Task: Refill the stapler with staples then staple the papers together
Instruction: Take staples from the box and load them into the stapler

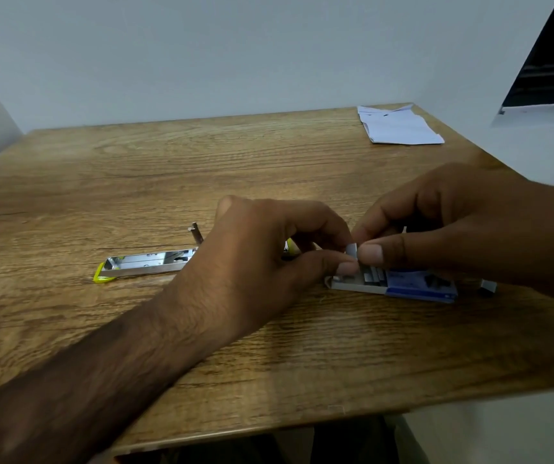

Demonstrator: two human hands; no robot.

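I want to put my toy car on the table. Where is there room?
Bare wood lies left of the open stapler, and between it and the papers at the far right corner. It is crowded where both hands pinch staples over the staple box.

- Office or study corner, likely: bare pale grey-white walls point(235, 51)
- Wood-grain laminate desk point(135, 169)
- Folded white papers point(399, 127), blue-and-white cardboard staple box point(416, 286)

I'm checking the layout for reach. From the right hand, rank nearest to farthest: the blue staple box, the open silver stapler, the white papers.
1. Blue and white cardboard staple box: directly under the right hand.
2. Open silver metal stapler with yellow trim: left, beyond the left hand.
3. White folded papers: far right corner of the table.
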